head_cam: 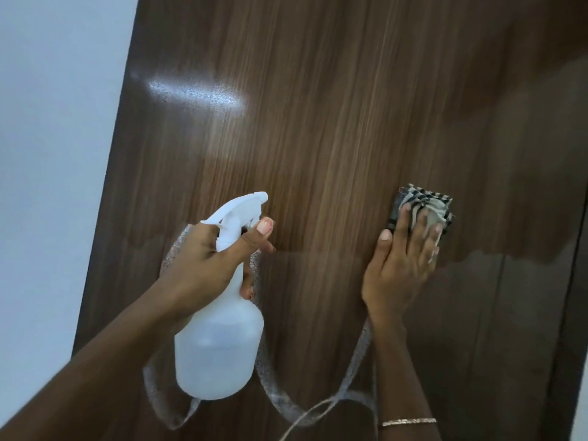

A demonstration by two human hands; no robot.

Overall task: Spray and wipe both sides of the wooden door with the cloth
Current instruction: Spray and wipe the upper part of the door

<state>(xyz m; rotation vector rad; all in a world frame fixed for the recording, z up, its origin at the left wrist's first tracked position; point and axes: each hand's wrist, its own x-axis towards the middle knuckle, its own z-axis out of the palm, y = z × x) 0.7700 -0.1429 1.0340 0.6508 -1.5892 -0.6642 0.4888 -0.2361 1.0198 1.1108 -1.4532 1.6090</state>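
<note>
The dark wooden door (pixel 318 106) fills most of the view, glossy, with a bright patch of fine droplets at its upper left. My left hand (pixel 203 265) grips the neck of a white spray bottle (pixel 219 338), whose nozzle points up and right toward the door. My right hand (pixel 401 268) lies flat with straight fingers and presses a folded striped cloth (pixel 423 206) against the door at the right. Only the cloth's upper part shows above my fingers.
A white wall (pixel 54 154) borders the door on the left. The door's right edge (pixel 572 281) runs down the far right. A translucent glittery strap (pixel 280 389) hangs in loops below my arms, in front of the door.
</note>
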